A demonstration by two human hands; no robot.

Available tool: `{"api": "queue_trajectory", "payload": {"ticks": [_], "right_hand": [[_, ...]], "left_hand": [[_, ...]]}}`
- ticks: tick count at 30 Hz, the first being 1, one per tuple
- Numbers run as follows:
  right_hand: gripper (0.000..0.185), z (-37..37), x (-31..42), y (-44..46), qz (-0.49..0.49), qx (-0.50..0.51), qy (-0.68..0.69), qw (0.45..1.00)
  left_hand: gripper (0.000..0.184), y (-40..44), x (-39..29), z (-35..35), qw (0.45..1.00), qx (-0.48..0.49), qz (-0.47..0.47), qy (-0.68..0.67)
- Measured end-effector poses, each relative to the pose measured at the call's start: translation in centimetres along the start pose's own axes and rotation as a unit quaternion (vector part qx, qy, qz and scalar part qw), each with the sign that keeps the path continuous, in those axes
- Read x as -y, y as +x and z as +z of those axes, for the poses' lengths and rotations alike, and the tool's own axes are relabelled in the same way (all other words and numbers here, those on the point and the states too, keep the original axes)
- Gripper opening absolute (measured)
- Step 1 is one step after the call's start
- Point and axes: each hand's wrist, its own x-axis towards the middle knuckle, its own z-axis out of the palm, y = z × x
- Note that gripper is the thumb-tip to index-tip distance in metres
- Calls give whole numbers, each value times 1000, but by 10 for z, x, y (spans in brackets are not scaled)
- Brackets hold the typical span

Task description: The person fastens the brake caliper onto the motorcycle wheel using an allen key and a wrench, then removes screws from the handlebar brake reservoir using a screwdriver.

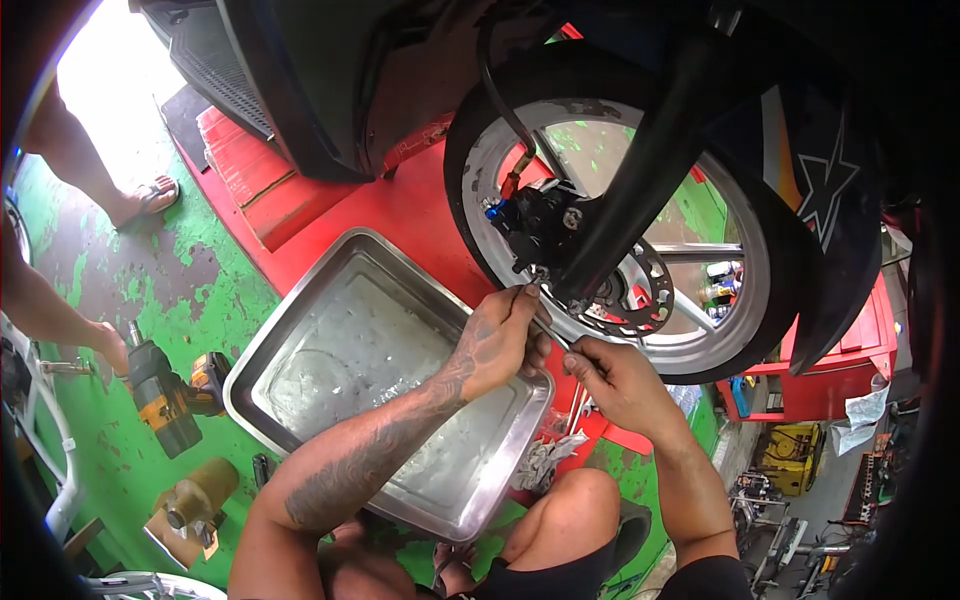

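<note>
My left hand (pixel 500 340) is closed, its fingertips pinched at the lower edge of the black brake caliper (pixel 540 228). What those fingertips grip is hidden. My right hand (pixel 622 388) is closed around the lower end of a slim metal wrench (pixel 558 336), which slants up toward the caliper beside my left fingers. A brake hose (pixel 505 105) runs into the caliper from above. The caliper sits by the dark fork leg (pixel 650 170) and the slotted brake disc (pixel 652 300) of a motorcycle front wheel (pixel 735 345). Below my left forearm lies a metal tray (pixel 290 330) with liquid in it.
The tray overlaps a red platform (pixel 400 215). On the green floor are a cordless impact driver (pixel 165 395) and a brown cylindrical part (pixel 205 490). Crumpled paper (pixel 545 462) lies by the tray's corner. Another person's foot (pixel 140 200) stands upper left; a hand (pixel 110 345) is near the driver.
</note>
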Motion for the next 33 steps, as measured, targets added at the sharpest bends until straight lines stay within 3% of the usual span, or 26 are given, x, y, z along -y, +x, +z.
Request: {"api": "queue_trajectory", "payload": {"ticks": [4,10,14,16,20,21,23,24,26,28,29,33], "right_hand": [[32,-29,45,-10,30,3,-26,999],[26,-73,114,6,-60,25,-264,962],[24,-68,105,13,-87,39,-293,951],[24,-52,73,10,-85,42,-319,943],[29,-9,-7,2,-63,1,-159,985],[30,-5,-10,0,-54,-6,-102,993],[32,-12,-3,-7,90,33,119,988],[33,-17,6,-12,162,53,227,959],[34,-21,15,-7,120,73,141,980],[34,-12,8,6,62,90,15,994],[33,-4,2,10,38,90,92,991],[30,6,2,9,-23,13,90,996]], "left_hand": [[43,-2,-8,2,989,-2,-71,-130],[35,1,-22,3,958,5,-143,-249],[36,4,-19,0,964,22,-123,-235],[40,1,-13,4,995,-6,-54,-85],[47,5,-10,-4,995,-11,11,95],[47,4,-13,-3,997,-13,-2,78],[47,2,-21,0,998,-15,-30,48],[47,3,-20,0,998,-16,-29,49],[47,5,-19,2,998,-14,-23,54],[47,11,-11,0,991,-16,44,128],[47,12,-9,-2,983,-19,79,163],[47,11,-19,-7,991,7,29,131]]}}
